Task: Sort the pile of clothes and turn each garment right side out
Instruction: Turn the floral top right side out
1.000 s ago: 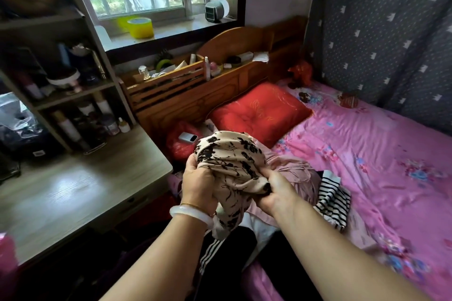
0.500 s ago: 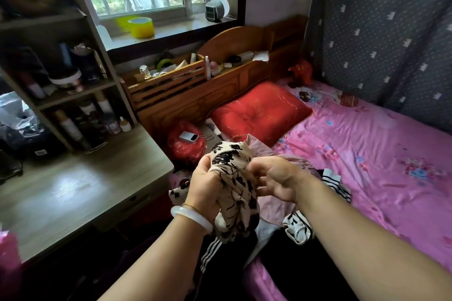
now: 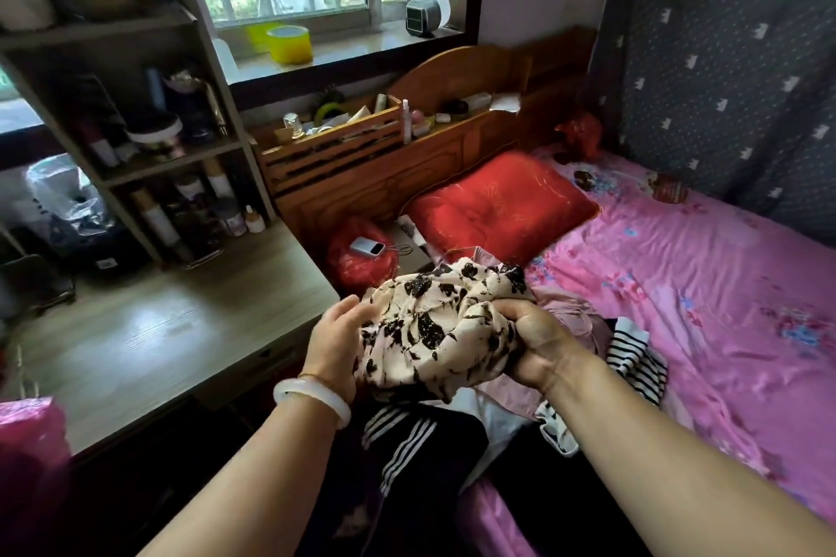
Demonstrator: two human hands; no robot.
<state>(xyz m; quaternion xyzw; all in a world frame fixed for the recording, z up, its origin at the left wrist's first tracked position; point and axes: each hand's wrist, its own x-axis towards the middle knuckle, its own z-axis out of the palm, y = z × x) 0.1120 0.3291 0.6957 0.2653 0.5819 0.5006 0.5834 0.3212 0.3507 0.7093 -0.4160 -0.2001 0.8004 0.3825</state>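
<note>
A cream garment with black blotches (image 3: pixel 441 326) is bunched up between both hands, above the bed's near left corner. My left hand (image 3: pixel 337 341), with a white bangle on the wrist, presses against its left side. My right hand (image 3: pixel 536 341) grips its right side. Under it lies the pile: a dusty pink garment (image 3: pixel 572 317), a black-and-white striped piece (image 3: pixel 635 357), black trousers with white side stripes (image 3: pixel 407 443) and a white piece (image 3: pixel 493 416).
The bed has a pink floral sheet (image 3: pixel 701 294) and a red pillow (image 3: pixel 502 204) by the wooden headboard (image 3: pixel 407 167). A power bank (image 3: pixel 366 247) lies on a red bag. A wooden desk (image 3: pixel 149 330) with a cluttered shelf stands left. A dark curtain (image 3: pixel 733 59) hangs right.
The patterned garment has gone from a narrow twist held mostly by my left hand to a wide bundle spread between both hands. My right hand has taken hold of its right side.
</note>
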